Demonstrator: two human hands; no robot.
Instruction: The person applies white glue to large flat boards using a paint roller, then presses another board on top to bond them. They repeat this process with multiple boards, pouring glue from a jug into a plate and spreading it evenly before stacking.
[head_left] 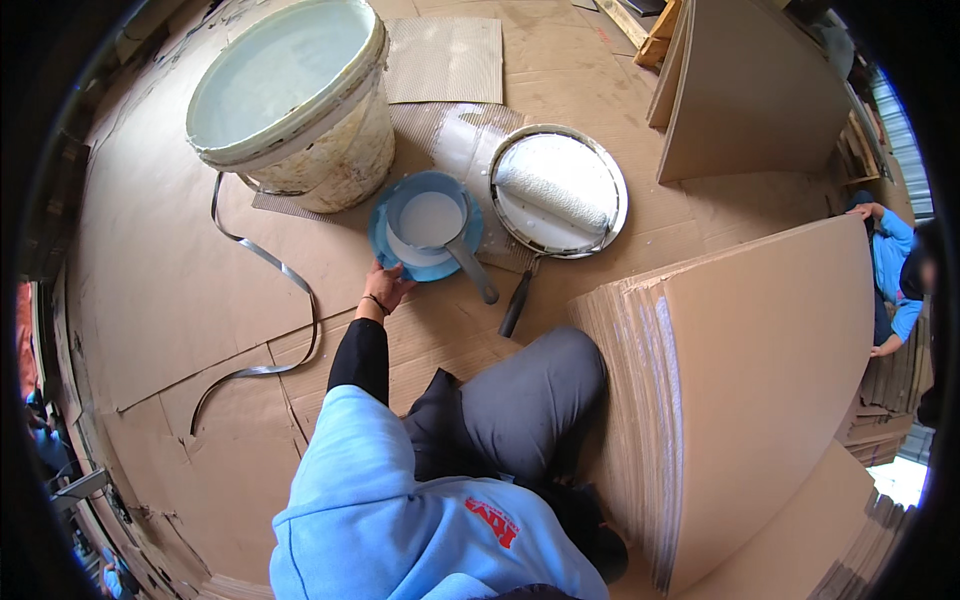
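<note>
My left hand [390,286] pinches the near rim of a shallow blue basin [379,240] on the cardboard-covered floor. Inside the basin stands a blue dipper [461,205] with white liquid in it, its long grey handle slanting toward me. To the right, a paint roller [560,198] coated in white lies across a round white lid [505,222] smeared with the same white stuff. The roller's black handle [515,305] sticks out toward my knee. My right hand is not visible.
A large smeared bucket [345,150] of pale liquid stands at the far left, with a grey strap [285,268] curling nearby. Stacked cardboard sheets [760,380] lean close on my right; more boards [750,100] stand beyond. At far right is another person [890,250] in light blue.
</note>
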